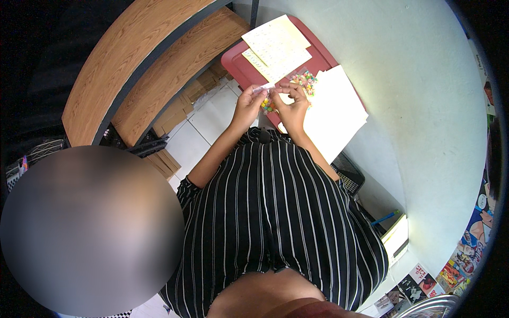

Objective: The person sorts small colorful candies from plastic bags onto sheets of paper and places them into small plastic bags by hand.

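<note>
Both hands pinch a small clear packet of coloured beads (pixel 266 102): left hand (pixel 247 106), right hand (pixel 291 106), over red tray's (pixel 236 63) near edge; white sheets (pixel 334 114) beside.

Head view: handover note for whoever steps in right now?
Left hand: fingers pinch the top strip of a small clear bag of colourful beads.
Right hand: fingers on the same bag, from the other side.
More colourful beads lie on the red tray, beside printed sheets and a blank white paper stack.
Done: bag in hand.
Left: cannot tell whether the bag is sealed.
</note>
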`<action>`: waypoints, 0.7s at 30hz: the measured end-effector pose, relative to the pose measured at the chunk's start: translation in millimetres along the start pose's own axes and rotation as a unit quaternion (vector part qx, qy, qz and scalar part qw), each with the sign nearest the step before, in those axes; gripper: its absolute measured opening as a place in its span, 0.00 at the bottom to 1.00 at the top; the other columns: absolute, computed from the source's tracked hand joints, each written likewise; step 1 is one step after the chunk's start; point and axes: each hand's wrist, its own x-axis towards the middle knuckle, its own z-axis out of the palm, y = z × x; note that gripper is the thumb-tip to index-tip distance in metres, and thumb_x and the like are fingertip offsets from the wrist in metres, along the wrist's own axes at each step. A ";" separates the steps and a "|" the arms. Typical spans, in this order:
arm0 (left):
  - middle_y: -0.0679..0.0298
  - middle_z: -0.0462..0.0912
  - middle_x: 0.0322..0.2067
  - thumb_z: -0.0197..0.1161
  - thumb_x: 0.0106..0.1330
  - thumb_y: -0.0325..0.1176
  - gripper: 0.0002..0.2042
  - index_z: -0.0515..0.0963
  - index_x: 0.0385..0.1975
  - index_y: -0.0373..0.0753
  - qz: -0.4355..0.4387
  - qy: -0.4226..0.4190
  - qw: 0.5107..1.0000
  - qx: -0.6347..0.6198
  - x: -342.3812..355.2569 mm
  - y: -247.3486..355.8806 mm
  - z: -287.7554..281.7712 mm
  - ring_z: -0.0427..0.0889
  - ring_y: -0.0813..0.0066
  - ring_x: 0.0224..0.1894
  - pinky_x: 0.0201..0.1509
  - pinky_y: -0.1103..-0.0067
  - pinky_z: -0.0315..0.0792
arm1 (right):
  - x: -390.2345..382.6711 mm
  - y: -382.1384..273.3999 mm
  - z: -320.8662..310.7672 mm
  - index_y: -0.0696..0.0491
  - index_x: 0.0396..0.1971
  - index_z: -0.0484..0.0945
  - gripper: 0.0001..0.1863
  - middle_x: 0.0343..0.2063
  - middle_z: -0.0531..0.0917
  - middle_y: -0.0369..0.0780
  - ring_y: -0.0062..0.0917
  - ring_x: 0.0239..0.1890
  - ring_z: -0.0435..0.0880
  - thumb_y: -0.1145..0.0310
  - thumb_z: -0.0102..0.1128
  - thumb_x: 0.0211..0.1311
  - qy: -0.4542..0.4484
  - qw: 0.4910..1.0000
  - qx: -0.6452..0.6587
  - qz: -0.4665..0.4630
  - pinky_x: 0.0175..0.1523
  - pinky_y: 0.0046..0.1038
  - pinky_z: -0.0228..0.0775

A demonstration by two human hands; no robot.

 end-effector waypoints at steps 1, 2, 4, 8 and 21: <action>0.63 0.75 0.34 0.50 0.63 0.30 0.08 0.68 0.39 0.35 -0.002 0.005 1.000 -0.006 -0.3 0.7 1.3 0.75 0.80 0.35 0.37 0.83 0.71 | -0.1 2.4 0.1 0.57 0.20 0.80 0.06 0.29 0.77 0.40 0.26 0.33 0.76 0.72 0.65 0.40 -0.003 1.000 -0.002 -0.002 0.41 0.25 0.65; 0.64 0.76 0.33 0.51 0.63 0.30 0.08 0.68 0.38 0.35 -0.004 0.010 1.000 -0.013 -1.1 1.1 2.9 0.74 0.82 0.34 0.36 0.85 0.70 | -0.4 6.6 0.3 0.57 0.21 0.80 0.06 0.29 0.77 0.40 0.25 0.34 0.75 0.71 0.65 0.41 -0.006 1.000 -0.005 -0.004 0.41 0.26 0.65; 0.65 0.76 0.32 0.51 0.63 0.30 0.07 0.69 0.37 0.34 -0.001 0.015 1.000 -0.015 -1.7 2.9 4.7 0.74 0.84 0.32 0.35 0.87 0.69 | -0.5 11.2 1.7 0.57 0.21 0.80 0.07 0.30 0.76 0.40 0.24 0.34 0.74 0.70 0.66 0.41 -0.007 1.000 0.001 -0.005 0.40 0.25 0.65; 0.63 0.76 0.33 0.52 0.62 0.29 0.07 0.69 0.36 0.34 0.018 0.011 1.000 0.006 -2.6 6.0 5.3 0.74 0.83 0.33 0.36 0.86 0.69 | -0.4 16.3 4.2 0.58 0.21 0.79 0.08 0.29 0.76 0.40 0.25 0.32 0.75 0.71 0.66 0.39 0.004 1.000 0.004 -0.006 0.39 0.25 0.66; 0.59 0.77 0.32 0.56 0.56 0.20 0.11 0.66 0.39 0.31 0.008 -0.059 0.998 0.013 -1.1 6.5 -1.4 0.77 0.78 0.30 0.31 0.81 0.76 | -0.9 35.8 -4.2 0.60 0.29 0.77 0.06 0.28 0.78 0.38 0.16 0.25 0.75 0.73 0.59 0.51 -0.151 0.946 0.222 0.182 0.31 0.16 0.67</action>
